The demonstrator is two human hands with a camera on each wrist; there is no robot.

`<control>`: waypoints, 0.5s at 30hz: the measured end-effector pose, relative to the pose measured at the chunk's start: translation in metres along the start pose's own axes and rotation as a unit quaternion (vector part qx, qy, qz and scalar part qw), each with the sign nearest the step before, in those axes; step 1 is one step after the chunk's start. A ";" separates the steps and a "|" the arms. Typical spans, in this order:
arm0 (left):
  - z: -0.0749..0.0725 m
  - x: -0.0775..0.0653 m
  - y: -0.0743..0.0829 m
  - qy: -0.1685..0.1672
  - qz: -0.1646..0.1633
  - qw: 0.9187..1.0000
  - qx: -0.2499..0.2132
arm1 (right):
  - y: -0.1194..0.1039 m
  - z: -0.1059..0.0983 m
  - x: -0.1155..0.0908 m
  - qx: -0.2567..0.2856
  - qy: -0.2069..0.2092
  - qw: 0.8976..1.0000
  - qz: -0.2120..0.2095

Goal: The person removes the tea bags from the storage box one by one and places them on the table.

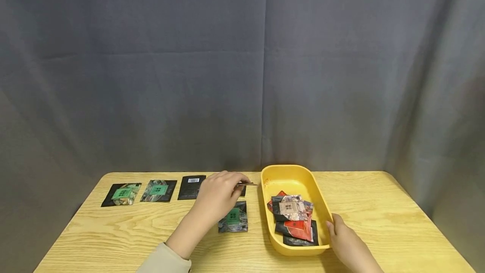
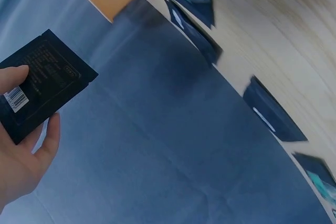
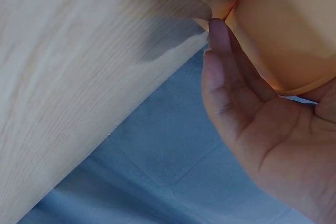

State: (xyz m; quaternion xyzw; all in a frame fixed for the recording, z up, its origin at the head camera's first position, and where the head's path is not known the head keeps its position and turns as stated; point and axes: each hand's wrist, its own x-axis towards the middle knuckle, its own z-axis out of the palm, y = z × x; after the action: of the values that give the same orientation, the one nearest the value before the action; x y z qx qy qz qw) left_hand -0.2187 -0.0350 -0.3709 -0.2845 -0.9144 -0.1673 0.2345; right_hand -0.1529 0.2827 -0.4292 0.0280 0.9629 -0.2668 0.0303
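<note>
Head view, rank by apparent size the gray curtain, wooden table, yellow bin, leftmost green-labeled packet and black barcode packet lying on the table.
Largest to smallest:
1. Gray curtain
2. Wooden table
3. Yellow bin
4. Leftmost green-labeled packet and black barcode packet: too alike to rank

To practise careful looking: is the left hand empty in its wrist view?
No, the left hand pinches a black packet with a barcode.
</note>
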 end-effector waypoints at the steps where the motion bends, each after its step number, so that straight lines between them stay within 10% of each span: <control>1: -0.001 -0.002 -0.003 0.001 -0.003 1.000 0.002 | 0.000 0.000 0.000 -0.002 0.002 1.000 -0.001; 15: -0.009 -0.035 -0.034 -0.041 -0.047 0.998 0.026 | -0.001 0.000 -0.001 0.000 0.001 1.000 0.002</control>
State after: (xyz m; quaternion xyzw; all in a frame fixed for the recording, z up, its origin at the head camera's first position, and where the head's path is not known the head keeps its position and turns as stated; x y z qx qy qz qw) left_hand -0.2103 -0.0809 -0.3873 -0.2411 -0.9397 -0.1424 0.1963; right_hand -0.1522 0.2817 -0.4286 0.0296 0.9629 -0.2667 0.0302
